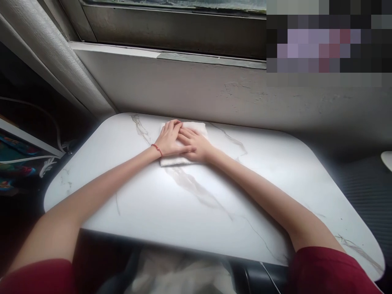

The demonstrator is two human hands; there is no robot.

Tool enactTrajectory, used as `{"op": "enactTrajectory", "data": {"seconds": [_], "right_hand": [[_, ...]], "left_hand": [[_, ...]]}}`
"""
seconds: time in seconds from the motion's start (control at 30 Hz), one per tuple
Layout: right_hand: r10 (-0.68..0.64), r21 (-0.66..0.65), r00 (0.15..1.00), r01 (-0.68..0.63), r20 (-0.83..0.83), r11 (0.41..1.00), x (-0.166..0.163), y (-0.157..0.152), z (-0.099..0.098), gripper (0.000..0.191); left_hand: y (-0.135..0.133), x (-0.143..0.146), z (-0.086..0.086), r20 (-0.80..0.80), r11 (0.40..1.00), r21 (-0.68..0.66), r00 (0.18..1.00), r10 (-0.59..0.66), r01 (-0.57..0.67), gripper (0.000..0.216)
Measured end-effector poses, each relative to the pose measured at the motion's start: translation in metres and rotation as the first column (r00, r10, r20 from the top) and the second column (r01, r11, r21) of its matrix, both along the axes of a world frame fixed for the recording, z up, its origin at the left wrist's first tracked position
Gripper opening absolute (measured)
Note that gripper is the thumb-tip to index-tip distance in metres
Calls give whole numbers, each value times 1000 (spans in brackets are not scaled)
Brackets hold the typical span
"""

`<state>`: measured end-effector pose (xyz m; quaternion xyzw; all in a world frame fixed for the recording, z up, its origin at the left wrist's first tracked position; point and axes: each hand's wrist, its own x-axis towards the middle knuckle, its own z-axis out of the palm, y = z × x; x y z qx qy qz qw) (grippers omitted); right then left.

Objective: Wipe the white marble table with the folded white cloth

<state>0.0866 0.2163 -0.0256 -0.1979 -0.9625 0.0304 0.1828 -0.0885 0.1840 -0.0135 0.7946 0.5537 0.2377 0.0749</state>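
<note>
A folded white cloth (199, 130) lies near the far edge of a white marble table (159, 204). My left hand (170, 139), with a red string at the wrist, rests flat on the cloth, fingers stretched out. My right hand (196, 145) lies flat beside it on the same cloth, fingers extended toward the left hand and partly overlapping it. Both hands press down on the cloth and hide most of it.
A grey wall (245, 94) and a window sill (183, 55) run just behind the table. Colourful items and white cables (45, 155) sit in the dark gap at the left. A dark ribbed surface (364, 183) lies at the right.
</note>
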Motion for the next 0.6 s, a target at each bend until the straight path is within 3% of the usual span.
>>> {"op": "enactTrajectory", "data": {"seconds": [0.3,0.6], "right_hand": [[-80,-64,994,75,-75,995,4,48,-1,52],[-71,-90,987,58,-142,994,7,55,-7,47]], "left_hand": [[60,6,-2,-49,998,64,999,-13,16,94],[66,6,-4,-86,997,77,996,-18,24,92]]}}
